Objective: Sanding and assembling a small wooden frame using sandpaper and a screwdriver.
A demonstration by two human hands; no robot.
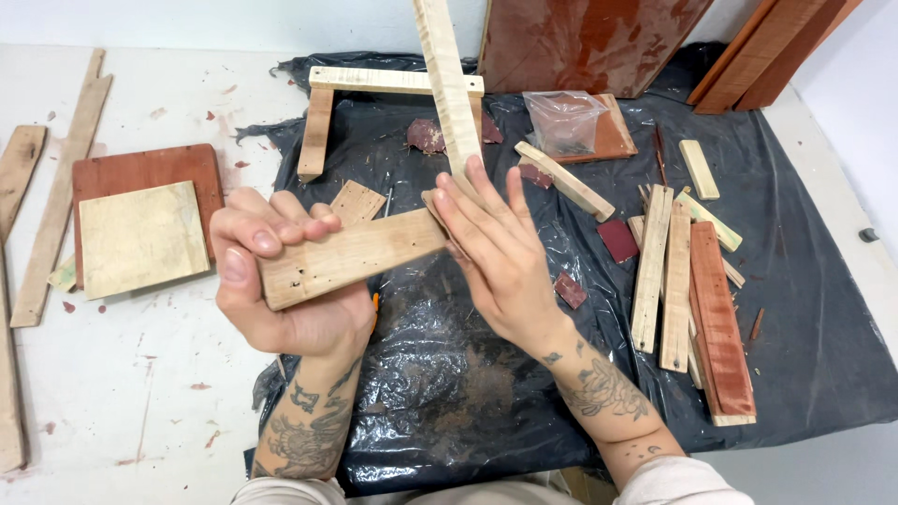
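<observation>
Two hands were on one short pale wood block [351,257], held up over the black plastic sheet [804,309] that covered the middle of the white table [122,393]. The left hand [281,281] had it clamped at the near end, fingers curled over the top and thumb along the edge, so a firm wrap. The right hand [496,248] was flat and open against the far end with fingers stretched out; something thin and reddish looked pressed under them, maybe sandpaper, but I honestly couldn't tell. To my eye, doing this bit well meant keeping the left grip tight and low, and rubbing with even flat pressure so the end didn't round over. Around it things were pretty crowded: a pale wooden frame [323,112] with a long strip [447,75] leaning right behind the fingertips, close enough to get bumped, a row of pale and reddish slats [687,281] off to the right, a clear plastic bag [564,120] near the back, and a pale square board [140,238] lying on a reddish one [140,168] to the left.
</observation>
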